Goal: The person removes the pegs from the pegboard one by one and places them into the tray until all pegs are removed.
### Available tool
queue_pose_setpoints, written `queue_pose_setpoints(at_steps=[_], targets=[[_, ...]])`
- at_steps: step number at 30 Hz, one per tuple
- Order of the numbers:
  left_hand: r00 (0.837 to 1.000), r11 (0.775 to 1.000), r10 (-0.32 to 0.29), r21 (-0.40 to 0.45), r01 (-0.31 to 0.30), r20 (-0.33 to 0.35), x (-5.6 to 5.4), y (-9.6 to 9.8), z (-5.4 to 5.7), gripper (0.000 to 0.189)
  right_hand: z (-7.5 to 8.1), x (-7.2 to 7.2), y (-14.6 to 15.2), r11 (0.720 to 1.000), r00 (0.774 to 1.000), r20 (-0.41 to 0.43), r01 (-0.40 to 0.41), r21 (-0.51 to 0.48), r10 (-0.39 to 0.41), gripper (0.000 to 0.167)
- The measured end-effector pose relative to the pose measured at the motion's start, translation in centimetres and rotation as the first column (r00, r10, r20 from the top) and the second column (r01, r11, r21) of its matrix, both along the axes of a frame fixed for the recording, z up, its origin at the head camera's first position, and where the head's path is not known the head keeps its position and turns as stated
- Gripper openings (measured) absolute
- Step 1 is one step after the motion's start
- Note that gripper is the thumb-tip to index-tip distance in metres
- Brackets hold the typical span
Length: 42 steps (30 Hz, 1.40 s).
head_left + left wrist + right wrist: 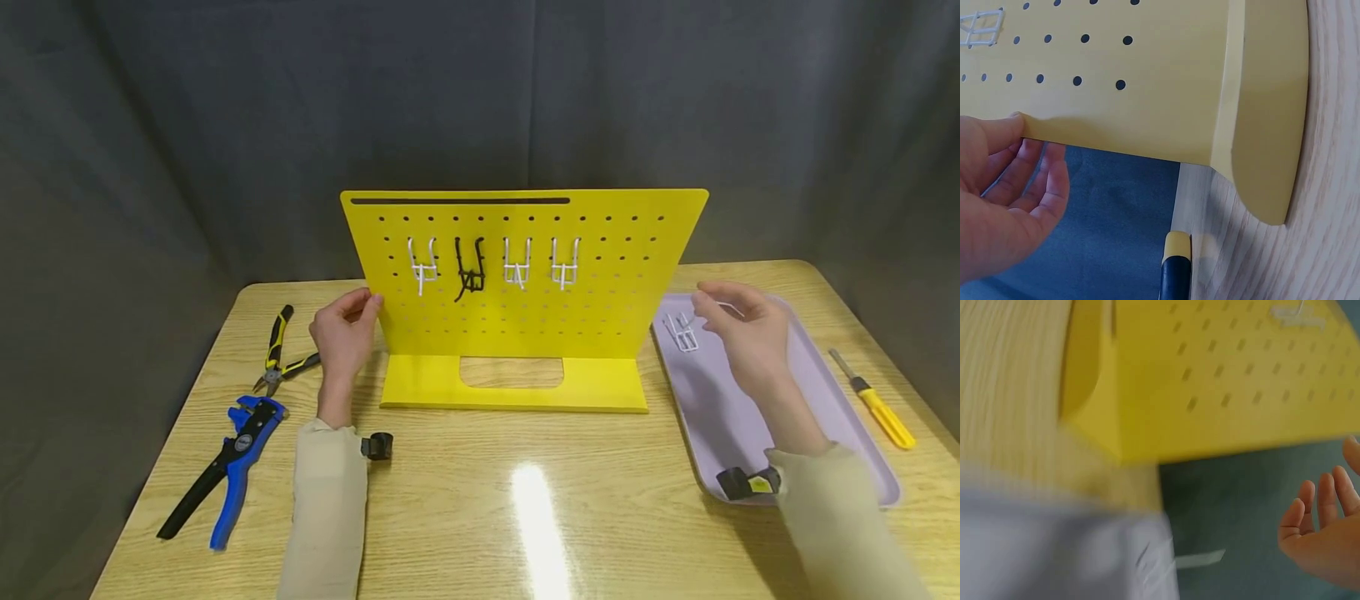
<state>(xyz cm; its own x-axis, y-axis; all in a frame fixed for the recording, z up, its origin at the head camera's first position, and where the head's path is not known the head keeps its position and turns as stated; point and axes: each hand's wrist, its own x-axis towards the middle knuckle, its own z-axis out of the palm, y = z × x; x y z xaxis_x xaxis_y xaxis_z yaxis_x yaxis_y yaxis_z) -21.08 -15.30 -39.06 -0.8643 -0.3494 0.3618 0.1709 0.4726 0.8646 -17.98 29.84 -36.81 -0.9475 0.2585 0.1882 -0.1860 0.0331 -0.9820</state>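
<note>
A yellow pegboard (510, 343) stands upright on its base. My left hand (343, 329) pinches its left edge, with the thumb on the front face and the fingers behind, as the left wrist view shows. Several wire hooks hang in a row on it, among them a black hook (471, 275) and a white hook (565, 271). Over the lilac tray (720, 417) at the right is my right hand (753, 342), its fingers loosely bent and apart, holding nothing visible. Just left of those fingers, white wire (682, 336) lies in the tray; whether it is one hook or more, I cannot tell.
Yellow-and-black cutting pliers (273, 367) and a blue-and-black wire stripper (243, 450) lie on the left of the wooden table (450, 500). A yellow-handled screwdriver (877, 408) lies beyond the tray's right side. Dark cloth (450, 100) hangs behind.
</note>
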Motion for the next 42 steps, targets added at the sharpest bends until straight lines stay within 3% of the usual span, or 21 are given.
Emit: queue_pose_setpoints(at_steps=[4,9,14,20,22,29,42], targets=[[1.0,1.0,-0.004,-0.002,0.004,0.008,-0.1,0.0,-0.1,0.024,1.1,0.9,-2.3,0.982,0.989,-0.104,-0.121,-0.142,0.106,0.014],[1.0,1.0,0.004,-0.007,-0.004,0.006,-0.1,-0.1,-0.2,0.024,1.4,1.4,-4.8,0.957,0.957,-0.206,-0.238,-0.167,0.202,0.015],[1.0,1.0,0.001,-0.005,-0.001,-0.007,0.1,-0.1,-0.2,0.023,1.2,1.4,-6.9,0.935,0.934,-0.23,-0.313,-0.169,0.272,0.016],[1.0,1.0,0.0,-0.008,0.0,-0.007,0.0,-0.1,-0.2,0.023,1.0,1.2,-8.7,0.884,0.916,-0.251,-0.377,-0.275,0.313,0.02],[1.0,1.0,0.004,-0.007,-0.004,-0.006,0.1,-0.1,-0.2,0.023,1.0,1.1,-9.3,0.885,0.92,-0.237,-0.372,-0.28,0.312,0.018],[1.0,1.0,-0.002,0.009,0.002,0.008,0.1,-0.1,-0.2,0.024,1.0,0.8,-11.0,0.931,0.937,-0.192,-0.324,-0.165,0.292,0.015],[1.0,1.0,0.007,0.001,-0.007,0.016,0.0,-0.1,0.0,0.024,1.6,0.0,-12.9,0.922,0.922,-0.241,-0.347,-0.173,0.302,0.018]])
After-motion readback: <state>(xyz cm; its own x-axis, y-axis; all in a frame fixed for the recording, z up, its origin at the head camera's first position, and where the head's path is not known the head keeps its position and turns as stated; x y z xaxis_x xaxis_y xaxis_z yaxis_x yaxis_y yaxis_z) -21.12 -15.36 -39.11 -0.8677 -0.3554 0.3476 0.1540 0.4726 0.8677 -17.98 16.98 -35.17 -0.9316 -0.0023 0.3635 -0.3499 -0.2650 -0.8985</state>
